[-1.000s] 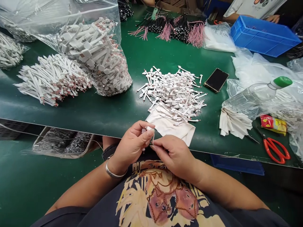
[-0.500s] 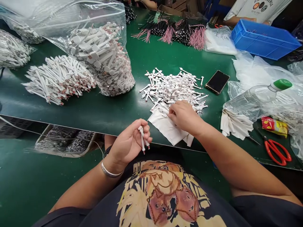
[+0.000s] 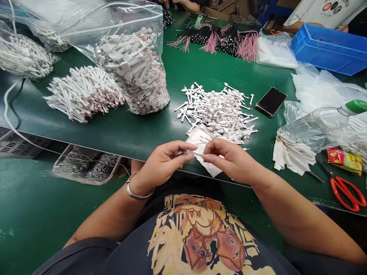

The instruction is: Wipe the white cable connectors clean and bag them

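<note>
Near the table's front edge, my left hand (image 3: 169,162) and my right hand (image 3: 229,160) face each other. A short white cable piece (image 3: 195,153) runs between them, pinched by the fingertips of both. Something more sits inside my left fingers, too hidden to make out. Behind the hands lies a loose pile of white cable pieces (image 3: 220,110). A white cloth (image 3: 200,137) is spread at the pile's front edge, partly covered by my right hand.
On the left are a bundle of white cables (image 3: 86,91) and a filled plastic bag (image 3: 137,72). A phone (image 3: 271,101), a bottle (image 3: 318,122) and red scissors (image 3: 346,193) lie right. Behind stand a blue bin (image 3: 327,47) and black-pink wires (image 3: 215,40). A person's arms show beyond.
My right hand has left the pile and cloth and come to my left hand. The left has turned, and both now hold a white cable piece. The view has shifted slightly.
</note>
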`<action>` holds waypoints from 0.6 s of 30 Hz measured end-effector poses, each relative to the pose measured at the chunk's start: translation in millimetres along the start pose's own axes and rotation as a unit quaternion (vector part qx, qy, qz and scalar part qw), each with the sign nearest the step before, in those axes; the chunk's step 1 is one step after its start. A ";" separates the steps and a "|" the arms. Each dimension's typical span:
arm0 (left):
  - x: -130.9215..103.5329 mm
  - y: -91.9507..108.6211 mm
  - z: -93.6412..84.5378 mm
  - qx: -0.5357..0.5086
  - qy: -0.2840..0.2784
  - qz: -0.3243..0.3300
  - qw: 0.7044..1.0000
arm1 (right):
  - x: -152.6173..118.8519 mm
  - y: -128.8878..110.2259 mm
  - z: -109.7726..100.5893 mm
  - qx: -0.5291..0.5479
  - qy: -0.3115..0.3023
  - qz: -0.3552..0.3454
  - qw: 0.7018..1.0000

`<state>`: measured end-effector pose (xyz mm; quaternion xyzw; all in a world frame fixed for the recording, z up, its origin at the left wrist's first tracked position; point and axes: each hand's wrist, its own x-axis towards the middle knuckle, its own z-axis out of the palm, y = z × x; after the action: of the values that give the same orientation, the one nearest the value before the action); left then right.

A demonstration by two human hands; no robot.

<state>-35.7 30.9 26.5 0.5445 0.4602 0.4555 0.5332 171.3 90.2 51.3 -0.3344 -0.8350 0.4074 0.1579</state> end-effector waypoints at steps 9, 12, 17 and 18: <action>-8.4 -9.6 0.8 -0.010 0.045 -0.058 0.997 | -21.8 4.4 23.5 0.034 0.179 -0.028 0.983; -9.5 -12.3 1.2 -0.019 0.051 -0.055 0.997 | -23.4 3.5 24.7 -0.010 0.202 -0.059 0.977; -11.0 -15.4 2.7 -0.087 0.047 -0.072 0.992 | -23.7 2.7 29.9 -0.013 0.222 -0.046 0.974; -11.1 -15.8 4.1 -0.119 0.051 -0.076 0.989 | -23.7 1.2 34.2 0.000 0.216 -0.033 0.976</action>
<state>-33.7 19.4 10.5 0.4169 0.4693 0.4922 0.6030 170.6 54.8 29.4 -0.3868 -0.7918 0.3198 0.3481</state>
